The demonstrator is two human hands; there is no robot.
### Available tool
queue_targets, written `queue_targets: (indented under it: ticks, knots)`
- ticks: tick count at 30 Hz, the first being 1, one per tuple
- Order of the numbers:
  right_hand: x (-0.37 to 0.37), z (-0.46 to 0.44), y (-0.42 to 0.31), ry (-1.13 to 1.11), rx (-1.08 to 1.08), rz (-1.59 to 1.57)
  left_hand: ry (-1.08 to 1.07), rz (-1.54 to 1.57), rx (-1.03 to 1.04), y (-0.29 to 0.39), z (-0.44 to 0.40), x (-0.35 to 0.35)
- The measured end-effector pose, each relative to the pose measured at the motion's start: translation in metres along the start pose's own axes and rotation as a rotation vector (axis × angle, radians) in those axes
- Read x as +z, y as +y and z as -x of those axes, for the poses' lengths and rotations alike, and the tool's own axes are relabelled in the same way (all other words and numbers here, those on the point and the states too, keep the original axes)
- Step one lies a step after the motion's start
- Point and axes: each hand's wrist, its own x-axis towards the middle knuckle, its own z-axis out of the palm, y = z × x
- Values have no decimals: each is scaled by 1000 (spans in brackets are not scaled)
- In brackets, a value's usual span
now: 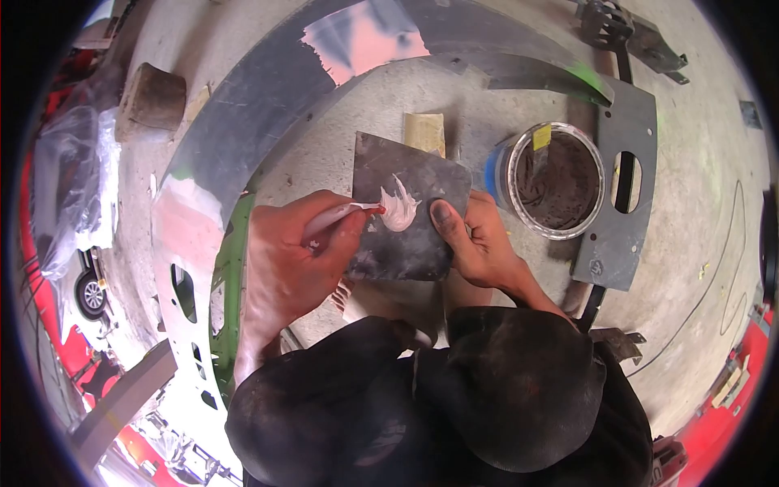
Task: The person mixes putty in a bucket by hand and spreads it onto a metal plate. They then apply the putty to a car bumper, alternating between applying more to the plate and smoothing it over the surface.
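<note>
Seen from a head-worn camera looking down, a person's left hand (296,252) was pinched around a slim whitish tube (334,214), thumb and fingers closed on it. The tube's red tip (381,210) pointed right and met, or nearly met, the left edge of a smear of paste; the exact contact was too small to tell. The right hand (487,247) grasped a flat plate (398,258) by its right edge, with a darkened thumb pressed on top and the other fingers mostly hidden beneath.

The plate was dark grey, four-sided and scuffed, held in front of the person and above their black-clad knees (519,381). The pale pinkish-white paste (399,209) lay near its middle in a swirl, with thin peaks drawn toward the far edge.

Beyond that far edge, a tan block (424,134) was partly covered by the plate. To the right, just past the right hand, stood an open can (501,172) holding dark brownish paste, and beside it a grey panel (629,130) with an oval hole. A large curved panel (235,122) with pink patches arched around the left and far sides. Bare concrete floor (324,146) showed between that curve and the plate.
</note>
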Motion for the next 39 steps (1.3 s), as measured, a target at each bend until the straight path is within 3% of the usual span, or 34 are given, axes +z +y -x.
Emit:
queue_targets:
  ticks: [16, 21, 24, 35, 39]
  knots:
    - [3, 2, 5, 53, 31, -94, -126, 188, -71, 6, 3, -17]
    - [-1, 3, -2, 25, 207, -81, -120, 239, -13, 0, 4, -11]
    - [-2, 4, -1, 13, 203, -77, -154, 170, -105, 3, 3, -13]
    - [0, 2, 3, 22, 70, -44, -63, 214, -49, -5, 4, 0]
    - [-1, 2, 2, 17, 63, -35, -142, 160, -120, 2, 0, -5]
